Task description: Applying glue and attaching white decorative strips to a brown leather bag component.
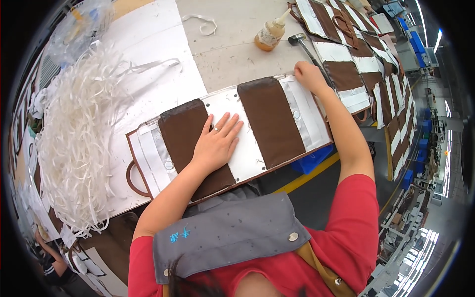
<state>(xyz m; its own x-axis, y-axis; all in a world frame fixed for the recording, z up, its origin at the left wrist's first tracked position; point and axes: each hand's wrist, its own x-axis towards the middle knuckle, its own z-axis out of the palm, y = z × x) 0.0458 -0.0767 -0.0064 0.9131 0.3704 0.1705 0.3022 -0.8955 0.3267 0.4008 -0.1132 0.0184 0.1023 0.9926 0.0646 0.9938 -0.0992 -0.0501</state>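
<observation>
A long flat bag panel [267,128] with brown and white bands, small studs, pale side strips and a brown handle [134,179] lies across the table in front of me. My left hand [216,141], wearing a ring, rests flat on its middle, fingers stretched out over the white band and the left brown band. At the panel's top right edge, my right hand [309,76] has curled fingers; whatever they grip is too small or hidden to make out. Just beyond that hand lies a hammer [297,39], with a glue bottle [268,37] left of it.
A heap of white ribbon [74,133] covers the left side, below a clear plastic bag [76,27]. Stacked bag panels [341,74] fill the right. A blue bin [309,161] sits under the table edge. Another person's arm [52,252] shows at lower left.
</observation>
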